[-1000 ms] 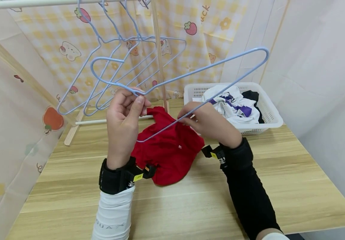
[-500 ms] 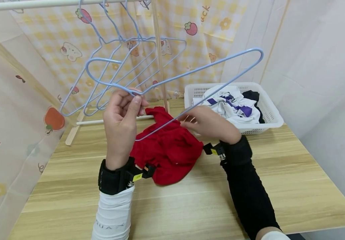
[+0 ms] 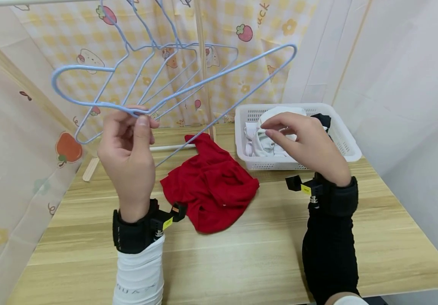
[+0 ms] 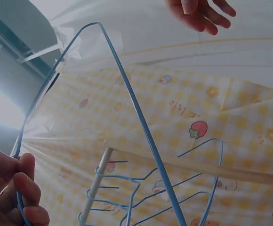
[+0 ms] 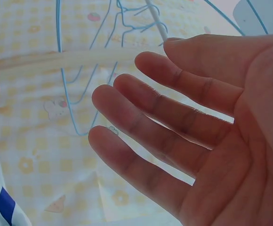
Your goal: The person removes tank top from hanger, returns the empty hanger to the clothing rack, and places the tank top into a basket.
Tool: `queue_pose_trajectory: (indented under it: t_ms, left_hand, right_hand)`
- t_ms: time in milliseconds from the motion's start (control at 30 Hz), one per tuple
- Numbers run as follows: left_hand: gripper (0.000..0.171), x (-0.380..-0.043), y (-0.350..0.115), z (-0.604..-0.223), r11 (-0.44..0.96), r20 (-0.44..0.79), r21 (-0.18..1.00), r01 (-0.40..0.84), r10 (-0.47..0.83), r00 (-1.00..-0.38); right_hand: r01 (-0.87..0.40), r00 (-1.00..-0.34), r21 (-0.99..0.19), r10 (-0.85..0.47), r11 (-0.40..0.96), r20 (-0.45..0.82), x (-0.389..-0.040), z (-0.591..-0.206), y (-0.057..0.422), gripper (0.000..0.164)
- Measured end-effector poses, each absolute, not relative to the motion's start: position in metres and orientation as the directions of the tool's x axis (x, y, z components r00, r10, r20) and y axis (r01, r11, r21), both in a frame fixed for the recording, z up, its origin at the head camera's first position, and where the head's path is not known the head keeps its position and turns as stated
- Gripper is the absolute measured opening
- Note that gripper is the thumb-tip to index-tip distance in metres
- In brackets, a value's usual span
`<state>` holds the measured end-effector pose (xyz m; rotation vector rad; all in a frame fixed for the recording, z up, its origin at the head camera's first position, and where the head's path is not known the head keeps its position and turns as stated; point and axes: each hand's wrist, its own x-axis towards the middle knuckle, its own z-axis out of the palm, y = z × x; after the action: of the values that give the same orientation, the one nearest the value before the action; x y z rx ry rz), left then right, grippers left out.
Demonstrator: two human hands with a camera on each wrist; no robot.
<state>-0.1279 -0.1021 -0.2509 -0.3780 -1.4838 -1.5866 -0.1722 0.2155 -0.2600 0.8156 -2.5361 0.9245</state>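
Observation:
My left hand (image 3: 129, 156) pinches a light blue clothes hanger (image 3: 219, 76) at the neck, between thumb and fingers; the hook points left and one shoulder reaches up to the right. In the left wrist view the same hanger (image 4: 139, 113) rises from the left fingers (image 4: 26, 188). My right hand (image 3: 306, 140) hovers in front of the basket, holding nothing. The right wrist view shows its fingers (image 5: 160, 127) loosely extended and spread. A crumpled red garment (image 3: 211, 190) lies on the table between the hands, touched by neither.
A white perforated basket (image 3: 276, 165) with white and black clothes stands at the back right. Several blue hangers (image 3: 148, 42) hang from a rack with a white rail (image 3: 32, 2) and wooden posts (image 3: 201, 55). The wooden table (image 3: 386, 237) ends at the right near a wall.
The left hand and its hanger have moved left. My right hand has drawn away from the red garment, moving right towards the basket. The garment lies about where it was.

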Motion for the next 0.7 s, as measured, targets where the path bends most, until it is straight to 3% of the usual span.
queue_pose_trajectory:
  t_ms: [467, 700]
  left_hand:
    - [0.012, -0.114, -0.135, -0.232, 0.186, 0.622, 0.667, 0.721, -0.672, -0.402]
    - [0.019, -0.102, -0.171, -0.225, 0.168, 0.475, 0.682, 0.712, -0.842, -0.257]
  right_hand:
    - [-0.599, -0.790, -0.493, -0.365, 0.631, 0.493, -0.169, -0.258, 0.222, 0.018]
    - [-0.601, -0.790, -0.498, -0.370, 0.625, 0.490, -0.171, -0.259, 0.220, 0.018]
